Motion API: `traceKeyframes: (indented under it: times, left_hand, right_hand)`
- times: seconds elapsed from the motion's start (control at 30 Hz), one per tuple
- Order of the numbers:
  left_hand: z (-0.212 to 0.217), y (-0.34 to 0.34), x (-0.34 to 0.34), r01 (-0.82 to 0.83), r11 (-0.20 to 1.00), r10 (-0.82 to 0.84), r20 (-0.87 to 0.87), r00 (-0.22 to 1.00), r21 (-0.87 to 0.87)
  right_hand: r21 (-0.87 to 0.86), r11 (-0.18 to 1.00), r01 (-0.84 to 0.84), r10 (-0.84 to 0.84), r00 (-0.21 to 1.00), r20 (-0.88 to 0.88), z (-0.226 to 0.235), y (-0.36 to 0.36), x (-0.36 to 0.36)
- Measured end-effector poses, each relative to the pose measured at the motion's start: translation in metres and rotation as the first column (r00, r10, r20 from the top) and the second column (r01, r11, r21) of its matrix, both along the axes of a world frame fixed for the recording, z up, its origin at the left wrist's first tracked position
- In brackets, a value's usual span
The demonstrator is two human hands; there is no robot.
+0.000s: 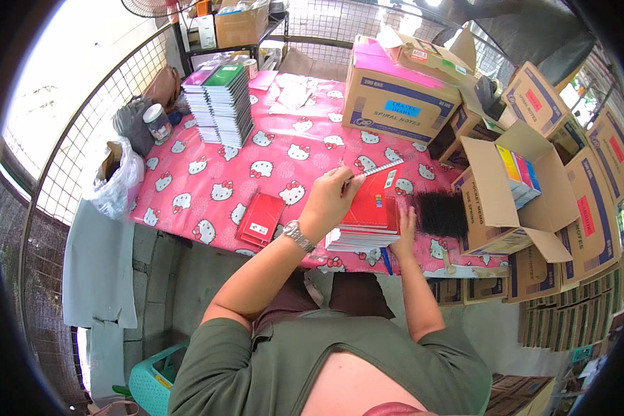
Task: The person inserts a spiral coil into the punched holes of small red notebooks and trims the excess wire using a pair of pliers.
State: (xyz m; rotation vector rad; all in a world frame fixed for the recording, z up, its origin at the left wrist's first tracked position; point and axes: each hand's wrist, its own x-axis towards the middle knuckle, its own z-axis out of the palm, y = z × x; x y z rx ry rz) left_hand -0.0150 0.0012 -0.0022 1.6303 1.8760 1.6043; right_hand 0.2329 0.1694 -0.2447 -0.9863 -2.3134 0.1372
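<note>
- Left hand (pixel 328 199) pinches a pale ridged strip (pixel 383 168)!
- Right hand (pixel 404 234), fingers extended, flanks the red notebooks (pixel 369 209), apparently steadying them.
- Near the bench's (pixel 281 166) front edge, likely for reach.

Lettering marks brown cartons (pixel 400 97) and, seemingly, red notebooks (pixel 367 208).

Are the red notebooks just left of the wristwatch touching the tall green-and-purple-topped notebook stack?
Apart. The head view shows pink patterned tablecloth between the red notebooks and the tall notebook stack.

Notebooks (pixel 371 209) on table (pixel 277 173), carton (pixel 475 215) right, jar (pixel 159 127) left
</note>
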Motion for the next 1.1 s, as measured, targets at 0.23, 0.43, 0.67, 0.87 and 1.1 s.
traceKeyframes:
  times: [0.23,0.43,0.67,0.87,1.1]
  left_hand:
    - [-0.006,0.003,0.003,-0.059,0.977,0.082,-0.108,0.991,0.206]
    - [-0.009,0.002,-0.005,-0.007,0.999,0.008,-0.024,1.000,0.032]
    - [-0.009,0.004,-0.002,-0.034,0.995,0.036,-0.019,0.999,0.096]
    - [-0.002,-0.002,0.001,0.018,0.988,-0.016,-0.015,1.000,0.151]
    - [-0.009,-0.006,0.005,-0.030,0.980,0.021,0.046,0.999,0.199]
  right_hand:
    - [-0.266,0.937,0.226,-0.154,0.952,0.266,0.031,-0.105,0.028]
    - [-0.194,0.966,0.171,-0.252,0.796,-0.551,0.132,-0.084,0.011]
    - [0.054,0.973,-0.225,0.230,0.914,-0.334,0.260,-0.126,-0.056]
    - [0.122,0.960,-0.253,0.276,0.933,-0.232,0.266,-0.134,-0.075]
    - [-0.161,0.955,-0.250,0.207,0.948,-0.242,0.270,-0.150,-0.071]
